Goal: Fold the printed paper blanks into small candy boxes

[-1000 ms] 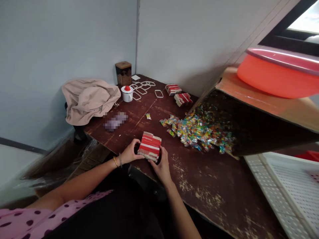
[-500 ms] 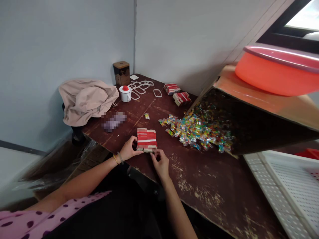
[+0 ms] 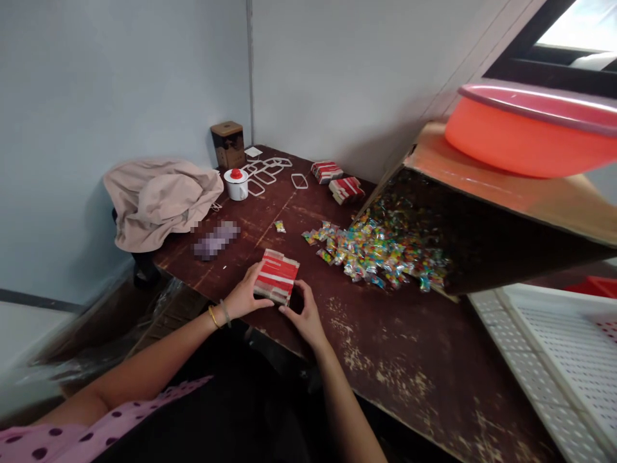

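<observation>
A stack of red-and-white printed card pieces [image 3: 276, 275] sits near the table's front edge, turned at a slight angle. My left hand [image 3: 242, 296] is closed around its left side, with the thumb along the near edge. At the stack's near right corner is my right hand [image 3: 307, 320], its thumb and fingers bent around that corner. The fingertips behind the stack are hidden. Just beyond it lies a single small candy packet [image 3: 280, 226]. A heap of clear packets with colourful candies [image 3: 371, 251] spreads to the right.
Two more red-and-white stacks [image 3: 346, 190] lie at the back. White rounded frames [image 3: 299, 181], a lidded mug [image 3: 236, 185], a tin [image 3: 228, 145] and a beige cloth [image 3: 161, 199] stand left. A cardboard box [image 3: 511, 183] bears an orange basin [image 3: 525, 138]; a white crate [image 3: 569, 360] is right.
The stack has turned clockwise and its edges look more even. My right hand has shifted from its near edge to the near right corner. The view has moved slightly.
</observation>
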Motion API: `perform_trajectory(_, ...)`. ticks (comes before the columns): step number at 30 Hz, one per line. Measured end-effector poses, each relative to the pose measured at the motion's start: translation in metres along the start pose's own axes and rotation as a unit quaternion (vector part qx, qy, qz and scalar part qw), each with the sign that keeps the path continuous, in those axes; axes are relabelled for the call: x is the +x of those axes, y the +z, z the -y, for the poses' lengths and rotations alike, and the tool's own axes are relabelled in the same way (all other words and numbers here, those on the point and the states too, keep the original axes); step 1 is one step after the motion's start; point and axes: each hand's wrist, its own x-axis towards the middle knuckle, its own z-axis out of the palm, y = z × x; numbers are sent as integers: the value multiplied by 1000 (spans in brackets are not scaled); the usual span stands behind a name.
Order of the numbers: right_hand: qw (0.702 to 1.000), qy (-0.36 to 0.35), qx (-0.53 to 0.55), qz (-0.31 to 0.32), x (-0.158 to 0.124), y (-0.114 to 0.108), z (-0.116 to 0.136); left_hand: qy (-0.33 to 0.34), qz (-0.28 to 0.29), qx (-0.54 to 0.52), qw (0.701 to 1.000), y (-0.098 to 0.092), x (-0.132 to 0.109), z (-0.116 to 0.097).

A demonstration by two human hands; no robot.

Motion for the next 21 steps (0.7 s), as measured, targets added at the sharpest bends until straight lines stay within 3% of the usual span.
perform_trajectory(3, 1000, 4, -11, -15, -7, 9, 4, -23, 12, 36, 999, 5, -1, 1)
perform_trajectory(10, 998, 56, -17, -34, -10, 7, 13, 27, 81, 23, 996, -7, -6, 4)
perform_trajectory(21, 994, 11, -102, -42, -9, 9, 21, 12, 60, 48, 997, -6, -20, -1)
